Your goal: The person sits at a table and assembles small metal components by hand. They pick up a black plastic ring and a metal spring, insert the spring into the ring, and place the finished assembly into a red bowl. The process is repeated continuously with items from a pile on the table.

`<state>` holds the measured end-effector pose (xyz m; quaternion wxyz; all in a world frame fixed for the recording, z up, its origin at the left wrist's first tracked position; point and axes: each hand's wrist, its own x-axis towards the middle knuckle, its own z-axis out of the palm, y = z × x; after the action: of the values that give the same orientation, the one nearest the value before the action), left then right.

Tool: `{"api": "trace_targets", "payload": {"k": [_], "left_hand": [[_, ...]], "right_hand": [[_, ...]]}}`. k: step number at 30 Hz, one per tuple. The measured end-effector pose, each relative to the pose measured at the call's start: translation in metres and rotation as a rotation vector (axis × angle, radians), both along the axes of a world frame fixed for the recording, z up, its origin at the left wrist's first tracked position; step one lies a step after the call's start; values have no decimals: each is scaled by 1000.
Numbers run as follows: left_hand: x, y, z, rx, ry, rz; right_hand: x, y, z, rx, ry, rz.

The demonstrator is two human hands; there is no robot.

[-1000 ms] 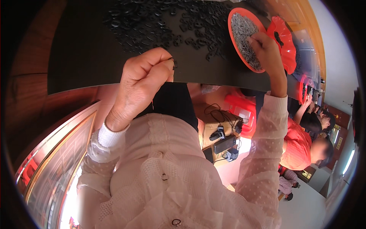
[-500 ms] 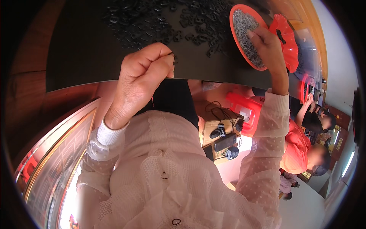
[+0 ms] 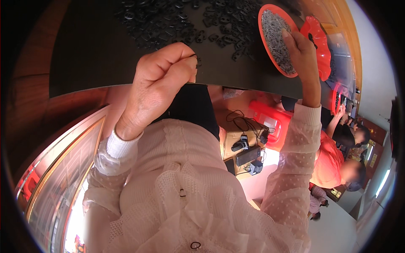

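Left hand (image 3: 162, 78) is closed, pinching a small black part (image 3: 199, 63) that protrudes just past the thumb and forefinger, above the dark table (image 3: 93, 59) near its edge; its full shape is hidden. Right hand (image 3: 301, 52) has its fingertips at the thin, dull-grey metal pieces (image 3: 273, 40) heaped in an orange-red bowl (image 3: 289, 19); whether it grips one cannot be determined.
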<state>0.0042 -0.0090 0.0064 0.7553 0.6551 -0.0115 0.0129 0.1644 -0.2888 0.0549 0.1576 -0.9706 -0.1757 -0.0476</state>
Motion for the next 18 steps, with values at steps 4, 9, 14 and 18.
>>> {"api": "trace_targets", "payload": {"k": [4,9,14,18], "left_hand": [[-1,0,-1,-13,-13,-2],[-3,0,-1,-43,-24,-3],[-6,1,1,-49,-32,2],[-7,3,0,-35,-38,7]], "right_hand": [[0,-4,-3,-13,-37,67],[1,-6,-7,119,50,63],[1,-7,-10,89,-39,113],[-10,7,12,-176,37,28]]}}
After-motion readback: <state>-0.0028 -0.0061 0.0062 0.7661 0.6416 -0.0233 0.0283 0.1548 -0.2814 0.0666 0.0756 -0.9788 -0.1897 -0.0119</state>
